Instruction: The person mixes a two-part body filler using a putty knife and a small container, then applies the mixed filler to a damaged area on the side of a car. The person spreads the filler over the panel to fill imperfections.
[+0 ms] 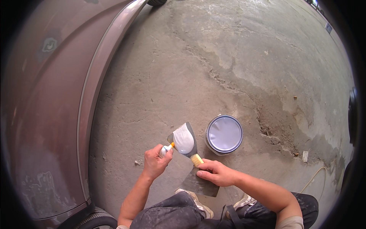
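My left hand (155, 161) grips a small white squeeze tube (165, 150), its orange-yellow tip at the left edge of a putty knife's blade. A smooth mound of white filler (184, 138) covers much of that blade. My right hand (216, 172) holds the putty knife by its yellow handle (197, 160), with the blade pointing away from me. Below the handle, near my right fingers, is a wide grey metal spreader plate (201, 183); how it is held is hidden. A round can (224, 134) with a pale lilac top stands right of the knife.
A car's reddish-brown side panel (57, 108) with dull repair patches fills the left, above a tyre (98, 220). The concrete floor (160, 71) is cracked and broken at right. A pale cable or hose (312, 178) curves near my right knee.
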`<action>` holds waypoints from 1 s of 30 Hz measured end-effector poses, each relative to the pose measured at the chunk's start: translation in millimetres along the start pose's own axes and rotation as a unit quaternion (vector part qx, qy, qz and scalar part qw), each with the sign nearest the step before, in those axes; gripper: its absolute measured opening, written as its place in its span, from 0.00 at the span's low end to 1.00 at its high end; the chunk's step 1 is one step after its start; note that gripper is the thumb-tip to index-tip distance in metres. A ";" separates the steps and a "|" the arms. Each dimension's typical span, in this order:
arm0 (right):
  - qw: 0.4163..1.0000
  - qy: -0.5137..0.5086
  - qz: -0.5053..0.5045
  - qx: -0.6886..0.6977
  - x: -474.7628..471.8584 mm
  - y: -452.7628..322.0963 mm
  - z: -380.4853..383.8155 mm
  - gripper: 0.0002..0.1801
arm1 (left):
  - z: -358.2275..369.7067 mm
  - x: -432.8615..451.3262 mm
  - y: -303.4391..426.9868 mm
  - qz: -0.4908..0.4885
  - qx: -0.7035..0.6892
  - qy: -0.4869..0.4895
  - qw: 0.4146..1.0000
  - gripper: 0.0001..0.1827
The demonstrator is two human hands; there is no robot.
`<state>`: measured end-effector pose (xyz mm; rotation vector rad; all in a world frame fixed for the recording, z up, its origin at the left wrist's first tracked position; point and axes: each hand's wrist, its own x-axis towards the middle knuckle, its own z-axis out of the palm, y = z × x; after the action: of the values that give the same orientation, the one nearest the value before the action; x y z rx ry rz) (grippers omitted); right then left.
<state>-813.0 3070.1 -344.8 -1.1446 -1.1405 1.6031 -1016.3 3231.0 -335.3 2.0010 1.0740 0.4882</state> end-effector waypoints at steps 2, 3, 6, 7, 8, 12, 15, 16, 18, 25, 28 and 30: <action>1.000 0.001 -0.006 -0.003 0.3 -0.1 -0.5 0.15 | 0.1 0.8 1.1 -0.001 0.000 0.001 1.000 0.13; 1.000 0.001 -0.010 -0.004 0.5 -0.4 -0.7 0.15 | -0.1 0.8 1.5 -0.001 0.000 0.002 1.000 0.13; 1.000 -0.006 -0.005 -0.003 0.6 -0.6 -1.3 0.15 | -0.2 -0.1 1.7 0.000 0.000 0.001 1.000 0.13; 1.000 -0.004 -0.007 -0.001 0.7 -1.0 -1.1 0.15 | -0.5 -0.2 2.0 0.002 0.007 0.000 1.000 0.13; 1.000 -0.002 -0.009 0.002 0.9 -1.7 -0.7 0.15 | -1.0 -0.3 2.2 0.003 0.013 -0.001 1.000 0.13; 1.000 0.005 0.004 0.011 0.5 -3.1 0.5 0.15 | 0.0 -0.8 5.1 0.004 0.025 0.004 1.000 0.14; 0.999 -0.002 0.027 0.018 0.5 -2.6 -0.4 0.15 | 1.5 -0.7 5.4 -0.010 0.027 0.015 0.999 0.14; 1.000 -0.002 0.023 0.011 0.4 -2.2 -0.8 0.15 | 2.0 -0.5 5.0 -0.012 0.030 0.019 0.999 0.15; 1.000 -0.002 0.014 -0.003 0.5 -0.7 -1.7 0.14 | 3.1 0.1 3.7 -0.016 0.036 0.027 0.999 0.15; 0.998 0.006 -0.019 -0.066 -0.3 -2.9 -2.7 0.14 | 2.4 3.7 4.7 -0.009 0.061 0.027 0.998 0.16; 0.996 0.001 -0.001 -0.087 -0.3 -6.5 -4.3 0.14 | 1.4 4.5 4.4 -0.005 0.078 0.021 0.997 0.17; 0.996 0.003 0.004 -0.089 0.1 -6.5 -4.3 0.14 | 0.9 4.9 1.6 -0.008 0.082 0.016 0.996 0.17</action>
<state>-808.1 3072.6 -339.2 -1.2679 -1.2984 1.5264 -1012.1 3234.2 -334.7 2.1325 1.1806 0.4366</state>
